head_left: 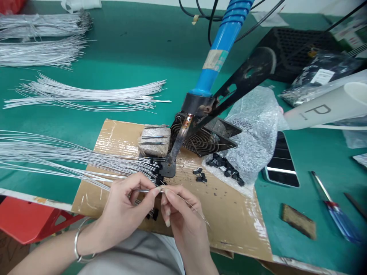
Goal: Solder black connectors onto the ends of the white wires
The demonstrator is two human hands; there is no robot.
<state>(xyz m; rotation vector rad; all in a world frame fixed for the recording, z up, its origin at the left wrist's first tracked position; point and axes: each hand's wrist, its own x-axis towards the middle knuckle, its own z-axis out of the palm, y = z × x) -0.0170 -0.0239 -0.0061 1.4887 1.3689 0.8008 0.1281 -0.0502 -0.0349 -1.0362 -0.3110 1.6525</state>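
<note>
Both hands pinching one thin silver wire [183, 200] just in front of the soldering iron tip [172, 162] — left hand [129, 208], right hand [179, 214], fingertips nearly touching. Looks feather-light, springy, kinks easily — best gripped close to the end. Only readable writing: "P" on the white tube [323, 109], right of the iron.

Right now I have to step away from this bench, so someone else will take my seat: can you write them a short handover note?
Left hand: grip pinched on a thin silver wire from the fanned wire bundle.
Right hand: pinching the same wire where the fingertips meet; a strand curves off to the right.
Soldering iron: propped in its stand, tip down over the cardboard sheet.
Done: several wires near the tip already carry small black parts.
Left: loose black components by the bubble wrap; more bare wire bundles on the green mat.
</note>
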